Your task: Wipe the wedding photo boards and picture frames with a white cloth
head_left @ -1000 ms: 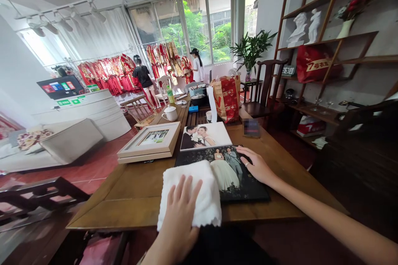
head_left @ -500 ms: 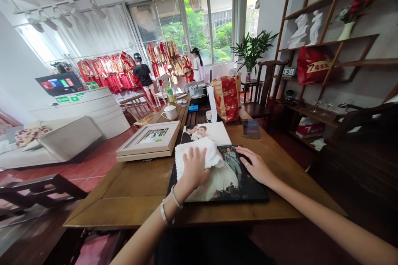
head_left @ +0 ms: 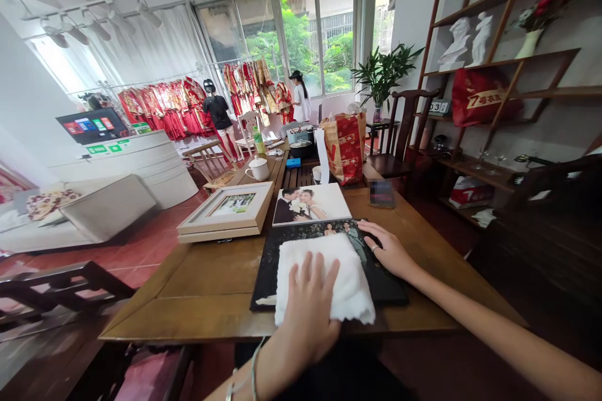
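A black photo album or panel (head_left: 282,263) with a couple's wedding picture lies flat near the table's front edge. Across its lower middle is a white cloth (head_left: 350,276), reaching past the near edge and hiding most of the picture. My left hand (head_left: 310,301) presses flat on the cloth, fingers spread. At the panel's right side rests my right hand (head_left: 390,250), its fingers stretched out and touching the upper right edge; a ring shows on one finger. Directly behind the panel lies a lighter wedding photo (head_left: 324,200).
Left of the photos are stacked pale picture frames (head_left: 202,222) on the wooden table (head_left: 197,294). Further back stand a white teapot-like cup (head_left: 258,169), a blue box (head_left: 293,163) and a red-and-tan bag (head_left: 345,150). Two people are near the garments by the windows.
My left hand has slid the cloth toward me and slightly right, from the panel's upper left to its near edge. The upper photo is now uncovered. My right hand stays put.
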`<move>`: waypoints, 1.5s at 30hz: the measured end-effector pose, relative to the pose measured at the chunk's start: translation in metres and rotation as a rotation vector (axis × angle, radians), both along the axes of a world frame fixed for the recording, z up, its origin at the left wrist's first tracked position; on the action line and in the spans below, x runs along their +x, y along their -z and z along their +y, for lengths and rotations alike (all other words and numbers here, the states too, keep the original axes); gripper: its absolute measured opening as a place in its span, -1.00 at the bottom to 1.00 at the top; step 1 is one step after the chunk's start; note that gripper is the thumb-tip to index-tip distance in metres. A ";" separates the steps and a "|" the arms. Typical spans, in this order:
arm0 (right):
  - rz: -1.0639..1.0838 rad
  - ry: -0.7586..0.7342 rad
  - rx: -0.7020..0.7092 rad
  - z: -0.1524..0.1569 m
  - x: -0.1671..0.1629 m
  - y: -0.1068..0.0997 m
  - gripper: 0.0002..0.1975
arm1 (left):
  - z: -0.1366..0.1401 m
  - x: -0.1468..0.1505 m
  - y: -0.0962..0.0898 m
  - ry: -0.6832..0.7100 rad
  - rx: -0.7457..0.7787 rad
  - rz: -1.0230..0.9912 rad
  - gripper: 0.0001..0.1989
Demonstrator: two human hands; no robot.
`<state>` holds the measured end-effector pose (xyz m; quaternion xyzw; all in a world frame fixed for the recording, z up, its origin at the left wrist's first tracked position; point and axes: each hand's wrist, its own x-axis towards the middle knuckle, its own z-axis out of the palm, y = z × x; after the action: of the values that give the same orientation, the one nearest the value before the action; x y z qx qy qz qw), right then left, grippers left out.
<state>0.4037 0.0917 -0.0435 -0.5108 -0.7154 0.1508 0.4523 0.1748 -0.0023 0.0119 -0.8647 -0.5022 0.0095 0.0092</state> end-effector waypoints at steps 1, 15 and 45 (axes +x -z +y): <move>-0.007 -0.004 -0.002 0.000 0.000 0.000 -0.65 | 0.011 0.002 -0.003 -0.017 0.028 0.007 -0.16; 0.033 -0.020 0.002 0.001 0.001 0.001 -0.66 | 0.017 0.035 -0.006 -0.018 0.036 0.008 -0.14; 0.241 -0.068 -0.026 0.008 0.008 0.007 -0.66 | 0.010 0.038 -0.011 0.147 -0.048 -0.058 -0.21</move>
<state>0.4122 0.1001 -0.0502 -0.4700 -0.6707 0.2357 0.5231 0.2129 0.0079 0.0232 -0.8991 -0.4370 -0.0043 -0.0256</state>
